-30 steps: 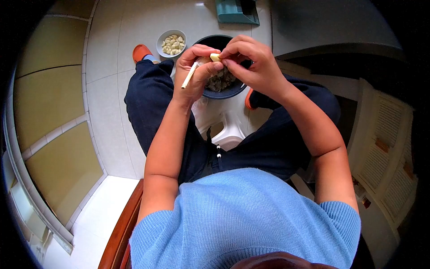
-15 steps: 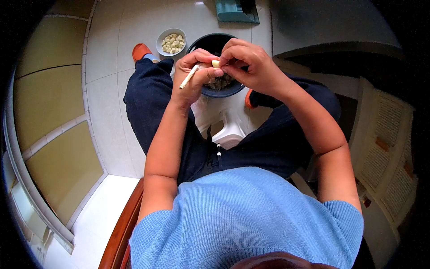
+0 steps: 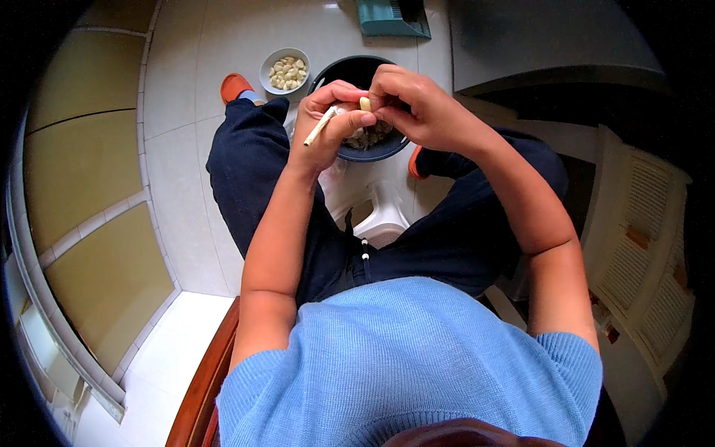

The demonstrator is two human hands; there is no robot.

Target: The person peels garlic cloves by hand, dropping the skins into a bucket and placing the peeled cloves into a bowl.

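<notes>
My left hand is closed round a garlic bulb, mostly hidden by the fingers, whose pale stem sticks out toward my wrist. A pale yellow clove shows between the fingertips of both hands. My right hand pinches at the clove's right side, thumb and forefinger together. Both hands are above a dark basin, in which pale scraps lie, partly hidden by the hands.
A white bowl of peeled cloves stands on the floor at the upper left. Beyond the basin lies a teal dustpan. A white plastic stool is between my legs, and orange slippers are on my feet.
Both hands have lowered slightly from the earliest frame. The clove has turned more upright between the fingertips, and the stem's angle has shifted a little.
</notes>
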